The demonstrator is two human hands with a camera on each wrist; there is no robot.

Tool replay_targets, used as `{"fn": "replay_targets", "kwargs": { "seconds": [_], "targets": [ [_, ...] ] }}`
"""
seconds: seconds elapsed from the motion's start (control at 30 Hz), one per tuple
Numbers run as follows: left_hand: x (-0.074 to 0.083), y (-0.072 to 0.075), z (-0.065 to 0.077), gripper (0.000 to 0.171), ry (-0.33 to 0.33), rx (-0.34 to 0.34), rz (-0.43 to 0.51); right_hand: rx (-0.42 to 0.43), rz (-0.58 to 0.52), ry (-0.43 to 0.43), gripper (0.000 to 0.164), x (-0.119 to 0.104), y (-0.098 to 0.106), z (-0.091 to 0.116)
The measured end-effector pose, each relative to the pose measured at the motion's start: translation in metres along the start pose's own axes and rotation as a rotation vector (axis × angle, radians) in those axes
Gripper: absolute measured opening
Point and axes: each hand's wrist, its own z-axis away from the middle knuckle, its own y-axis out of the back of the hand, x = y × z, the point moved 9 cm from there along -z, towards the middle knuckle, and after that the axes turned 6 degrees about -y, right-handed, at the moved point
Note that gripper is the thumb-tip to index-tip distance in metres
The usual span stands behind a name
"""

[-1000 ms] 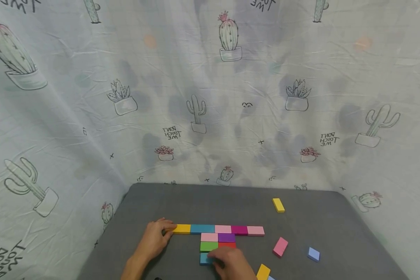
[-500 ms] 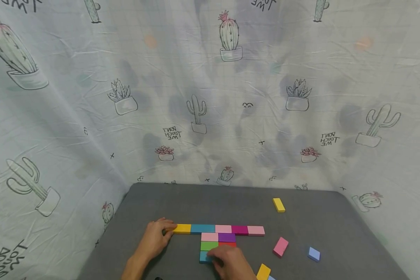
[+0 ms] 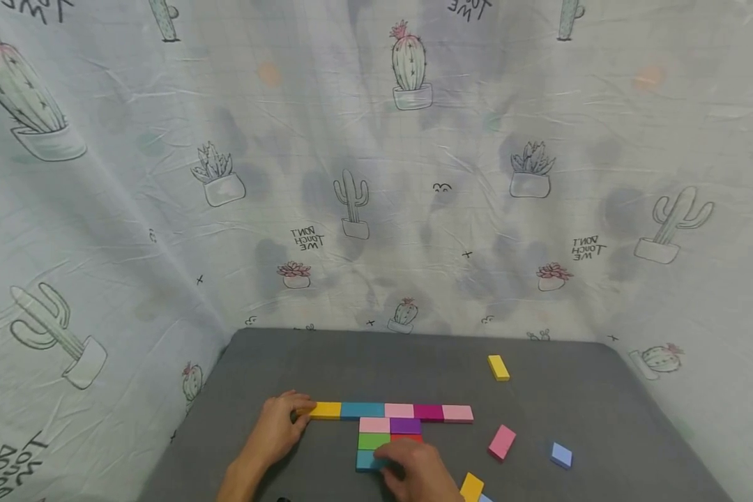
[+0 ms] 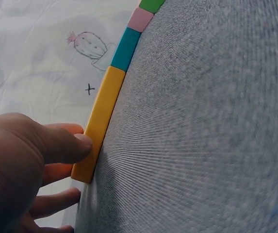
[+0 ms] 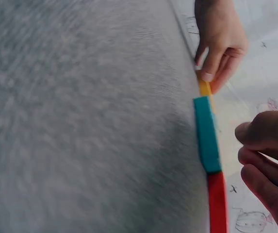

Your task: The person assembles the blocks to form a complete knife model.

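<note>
My left hand (image 3: 276, 431) pinches the left end of a long yellow block (image 4: 101, 114), thumb on the near side and fingers behind. To its right, a teal block (image 3: 362, 410), pink, magenta and pink blocks complete a straight row. Below this row sit pink (image 3: 374, 424), purple (image 3: 405, 426), green (image 3: 374, 441) and red (image 5: 217, 201) blocks, the red partly hidden in the head view. My right hand (image 3: 417, 468) is over the right part of another teal block (image 5: 206, 136), fingers loosely bent. In the right wrist view a gap shows between fingertips and block.
Loose on the grey table (image 3: 257, 362) are a yellow block (image 3: 498, 367), a pink block (image 3: 502, 443), a blue block (image 3: 561, 455) and an orange-yellow block (image 3: 472, 487) at the near edge with a blue piece beside it. A cactus-print curtain (image 3: 376, 139) surrounds the table.
The lower teal block has slid slightly away from me and now meets the green block, closing a thin gap. The left hand and the top row have stayed put.
</note>
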Motion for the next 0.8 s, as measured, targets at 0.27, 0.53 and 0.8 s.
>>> {"fn": "replay_targets", "kwargs": {
  "seconds": [0.27, 0.53, 0.8],
  "targets": [
    [0.0, -0.003, -0.002, 0.025, 0.011, -0.002, -0.012, 0.185, -0.099, 0.021, 0.027, 0.008, 0.034, 0.023],
    [0.023, 0.006, -0.003, 0.03, -0.038, 0.031, -0.047, 0.29, -0.091, -0.118, 0.026, 0.03, 0.088, 0.052],
    [0.09, -0.016, 0.004, 0.039, -0.179, -0.18, -0.069, 0.492, -0.101, -0.222, 0.025, 0.066, 0.156, 0.081]
  ]
}}
